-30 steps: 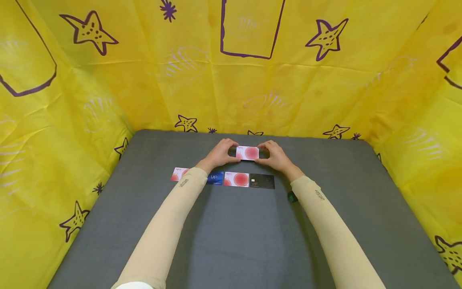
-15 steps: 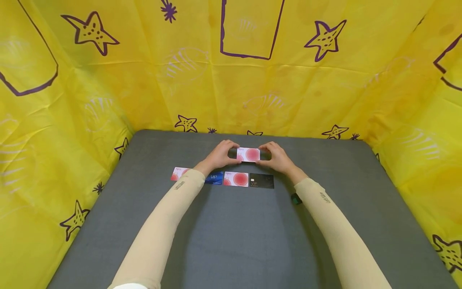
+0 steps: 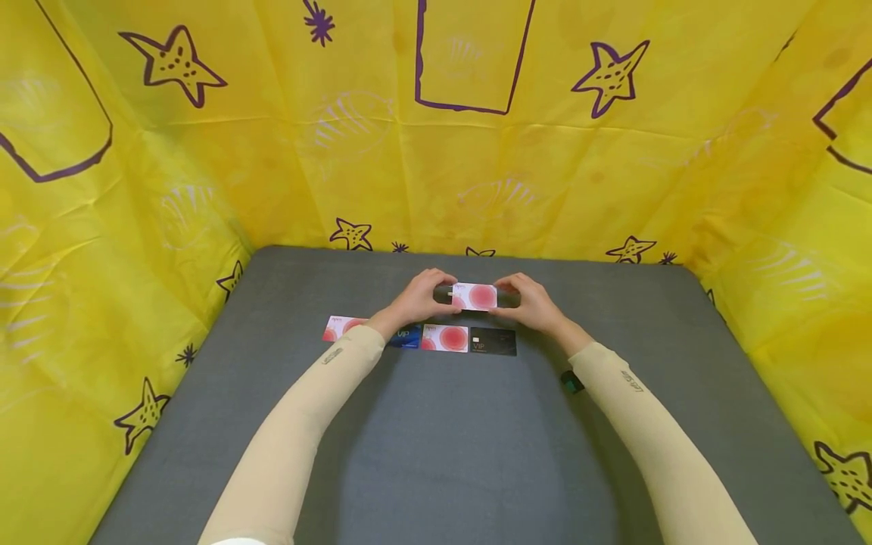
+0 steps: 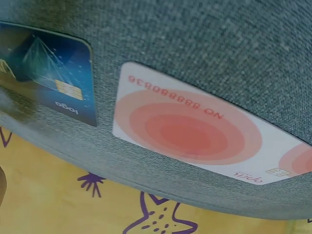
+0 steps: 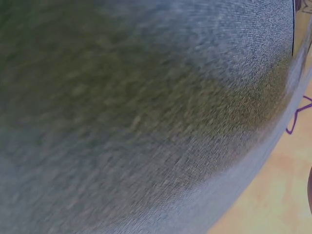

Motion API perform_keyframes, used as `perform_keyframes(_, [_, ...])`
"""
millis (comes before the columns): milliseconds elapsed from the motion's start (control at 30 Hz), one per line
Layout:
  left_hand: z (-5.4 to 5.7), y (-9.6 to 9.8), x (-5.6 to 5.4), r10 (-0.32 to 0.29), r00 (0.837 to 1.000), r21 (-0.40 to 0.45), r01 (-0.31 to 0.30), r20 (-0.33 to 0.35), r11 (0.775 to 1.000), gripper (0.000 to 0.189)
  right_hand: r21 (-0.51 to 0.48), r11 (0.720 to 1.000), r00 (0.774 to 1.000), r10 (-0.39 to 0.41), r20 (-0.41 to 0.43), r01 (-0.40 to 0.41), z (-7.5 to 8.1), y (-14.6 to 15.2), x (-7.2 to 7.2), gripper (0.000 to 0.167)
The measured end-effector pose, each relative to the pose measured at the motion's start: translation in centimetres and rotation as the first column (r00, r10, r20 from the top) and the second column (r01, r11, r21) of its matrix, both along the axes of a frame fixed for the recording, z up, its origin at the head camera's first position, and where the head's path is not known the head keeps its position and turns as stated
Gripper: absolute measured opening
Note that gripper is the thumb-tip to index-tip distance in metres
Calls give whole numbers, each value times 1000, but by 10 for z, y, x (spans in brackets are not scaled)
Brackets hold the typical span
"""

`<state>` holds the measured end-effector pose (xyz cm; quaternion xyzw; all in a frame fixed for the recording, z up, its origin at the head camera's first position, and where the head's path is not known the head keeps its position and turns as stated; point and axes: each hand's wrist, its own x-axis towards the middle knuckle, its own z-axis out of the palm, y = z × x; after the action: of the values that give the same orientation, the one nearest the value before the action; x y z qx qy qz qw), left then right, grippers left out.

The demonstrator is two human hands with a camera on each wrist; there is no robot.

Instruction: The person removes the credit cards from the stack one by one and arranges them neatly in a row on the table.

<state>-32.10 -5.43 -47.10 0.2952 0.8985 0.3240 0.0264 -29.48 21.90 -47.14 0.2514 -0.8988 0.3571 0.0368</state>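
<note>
Both hands pinch a white card with red circles (image 3: 474, 297) by its two short ends, near the back of the table. My left hand (image 3: 417, 297) grips the left end with thumb and fingers, and my right hand (image 3: 534, 304) grips the right end. Something dark shows behind the held card on either side, with a small light mark at the left. Nearer me lies a row of cards: a red-and-white card (image 3: 341, 327) partly under the left wrist, a blue VIP card (image 3: 408, 336), another red-and-white card (image 3: 445, 338) and a black VIP card (image 3: 493, 341).
Grey cloth covers the table (image 3: 450, 454). Yellow curtains (image 3: 436, 182) with starfish drawings enclose its back and sides. In the left wrist view a blue card (image 4: 53, 73) lies beside a red-and-white card (image 4: 190, 129). The right wrist view shows the grey cloth (image 5: 146, 161).
Both hands have shifted slightly right and toward me, carrying the pinched card with them. The row of cards has stayed in place.
</note>
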Motion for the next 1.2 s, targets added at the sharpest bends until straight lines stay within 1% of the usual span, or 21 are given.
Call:
perform_keyframes(200, [3,6,8,-19,1000,46,19,-3,999,58,-7,1000,1000,11,-20,-11,2,7,8,54])
perform_keyframes(367, [4,11,13,-33,999,68,33,-1,997,57,-17,1000,1000,0,16,0,5,13,15,53])
perform_keyframes(467, [3,14,17,-37,999,79,37,-5,996,56,-29,1000,1000,-1,20,1,5,17,18,53])
perform_keyframes(633, [3,18,24,-37,999,91,34,27,995,55,-42,999,1000,10,4,-10,3,24,24,53])
perform_keyframes(733, [3,21,28,-42,999,96,40,26,995,56,-42,999,1000,9,9,-9,3,28,27,52])
perform_keyframes(933, [7,29,36,-43,999,78,42,8,996,55,-51,998,999,32,16,-31,4,36,33,51])
perform_keyframes(1200, [8,40,45,-25,999,31,24,37,999,56,-48,998,999,43,24,-42,0,47,40,51])
